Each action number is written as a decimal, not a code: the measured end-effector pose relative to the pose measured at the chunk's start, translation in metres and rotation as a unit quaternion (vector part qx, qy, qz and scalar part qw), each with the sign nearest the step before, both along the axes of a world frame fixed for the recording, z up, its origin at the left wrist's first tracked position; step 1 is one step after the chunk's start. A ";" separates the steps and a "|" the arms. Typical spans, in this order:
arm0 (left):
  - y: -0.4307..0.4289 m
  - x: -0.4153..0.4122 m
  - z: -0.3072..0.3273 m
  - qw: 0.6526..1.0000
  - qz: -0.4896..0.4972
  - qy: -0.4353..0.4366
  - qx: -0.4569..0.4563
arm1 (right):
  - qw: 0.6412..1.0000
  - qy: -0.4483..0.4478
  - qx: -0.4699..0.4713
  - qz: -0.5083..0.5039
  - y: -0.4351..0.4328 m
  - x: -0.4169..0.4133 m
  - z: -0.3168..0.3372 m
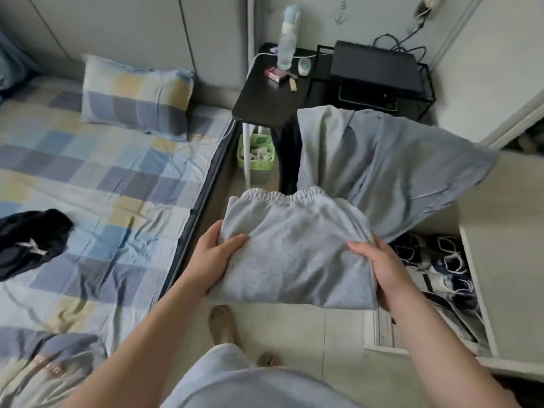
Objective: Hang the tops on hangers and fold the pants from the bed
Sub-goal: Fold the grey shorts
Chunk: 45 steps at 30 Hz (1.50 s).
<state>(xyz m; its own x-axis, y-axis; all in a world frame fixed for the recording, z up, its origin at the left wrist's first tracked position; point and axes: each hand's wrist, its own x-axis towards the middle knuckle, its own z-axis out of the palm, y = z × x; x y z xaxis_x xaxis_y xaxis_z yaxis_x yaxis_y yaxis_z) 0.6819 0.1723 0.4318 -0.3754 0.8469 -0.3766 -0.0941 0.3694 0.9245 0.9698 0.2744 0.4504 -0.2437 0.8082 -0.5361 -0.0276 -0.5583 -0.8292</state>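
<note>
While between bed [88, 172] and drawer [478, 290], folded pants [294, 254]; table [259, 98] ahead.

- light grey fleece sweatpants [294, 254]: partly folded, elastic waistband on the far side, held in the air beside the bed; left hand [217, 254] and right hand [382, 275] grip the side edges; legs flare up-right.
- crumpled black garment [32, 242]: heaped on checked-sheet bed [103, 178], left edge.
- grey-blue lettered garment [50, 366]: bunched on the bed's near end.
</note>
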 end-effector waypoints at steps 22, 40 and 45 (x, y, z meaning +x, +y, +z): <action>0.419 0.325 0.057 0.837 -0.523 0.010 0.162 | 0.834 0.023 0.083 -0.545 0.130 0.246 0.024; 0.460 0.577 -0.031 0.761 -0.628 0.130 0.093 | 0.681 -0.075 0.081 -0.724 0.187 0.390 -0.034; 0.462 0.618 -0.050 0.734 -0.661 0.128 0.090 | 0.632 -0.069 0.068 -0.769 0.183 0.412 -0.047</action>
<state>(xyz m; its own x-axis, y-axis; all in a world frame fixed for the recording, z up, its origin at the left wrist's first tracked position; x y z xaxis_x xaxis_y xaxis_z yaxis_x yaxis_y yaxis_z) 1.2998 0.6339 0.3814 0.7800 0.5622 -0.2748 0.4216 -0.1477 0.8947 1.3815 0.4573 0.4039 0.9273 0.0739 -0.3669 -0.3735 0.1171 -0.9202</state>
